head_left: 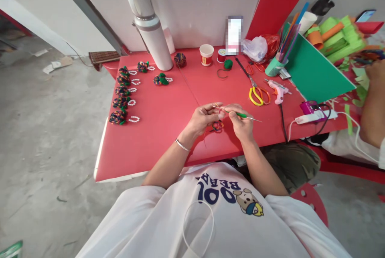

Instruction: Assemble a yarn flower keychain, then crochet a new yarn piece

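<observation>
My right hand [243, 126] is closed around a crochet hook [242, 115] with a green grip, its thin metal end pointing right. Close beside it, my left hand [201, 120] has its fingers pinched on multicoloured yarn [217, 126], which hangs in loops just over the red table. A strand of red yarn crosses the left fingertips near the hook's tip. The exact stitch is hidden between the fingers.
Several multicoloured yarn pieces with white bead loops [118, 117] line the table's left side. Behind stand a thermos [156, 45], yarn ball [180, 60], paper cup [206, 55] and green yarn [227, 64]. Scissors [255, 95] and a glue gun [279, 91] lie right; another person's arm [373, 105] shows beyond.
</observation>
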The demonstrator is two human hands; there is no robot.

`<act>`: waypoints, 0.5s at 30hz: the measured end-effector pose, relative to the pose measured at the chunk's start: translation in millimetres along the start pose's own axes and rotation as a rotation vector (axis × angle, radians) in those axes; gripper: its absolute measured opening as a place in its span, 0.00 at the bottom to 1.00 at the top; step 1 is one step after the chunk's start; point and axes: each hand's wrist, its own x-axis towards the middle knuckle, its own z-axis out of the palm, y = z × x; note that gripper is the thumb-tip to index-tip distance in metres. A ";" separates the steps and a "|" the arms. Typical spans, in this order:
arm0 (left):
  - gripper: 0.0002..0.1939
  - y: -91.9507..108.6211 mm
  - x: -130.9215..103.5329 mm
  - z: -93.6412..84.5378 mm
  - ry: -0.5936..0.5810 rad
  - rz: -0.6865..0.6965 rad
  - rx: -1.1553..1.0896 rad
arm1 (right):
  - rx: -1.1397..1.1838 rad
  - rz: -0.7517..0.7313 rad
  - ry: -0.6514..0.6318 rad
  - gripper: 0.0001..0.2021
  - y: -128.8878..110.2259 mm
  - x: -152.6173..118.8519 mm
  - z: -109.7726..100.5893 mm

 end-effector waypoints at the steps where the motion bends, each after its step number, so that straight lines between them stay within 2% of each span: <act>1: 0.28 1.2 -0.4 0.7 0.016 0.015 0.006 | -0.026 0.007 0.004 0.12 -0.3 -0.1 -0.8; 5: 0.26 3.2 -0.5 2.1 0.059 0.049 0.036 | -0.135 -0.055 -0.010 0.11 -4.2 -2.2 -1.4; 10: 0.26 -1.1 2.6 0.7 0.117 0.100 -0.004 | -0.508 -0.302 -0.018 0.08 -7.6 -10.2 3.2; 12: 0.26 -1.6 3.0 -0.5 0.089 0.069 -0.029 | -0.614 -0.377 0.033 0.08 -6.6 -14.0 5.7; 15: 0.25 0.2 2.0 -2.9 0.007 0.010 -0.078 | -0.609 -0.412 0.042 0.10 -4.7 -14.1 5.4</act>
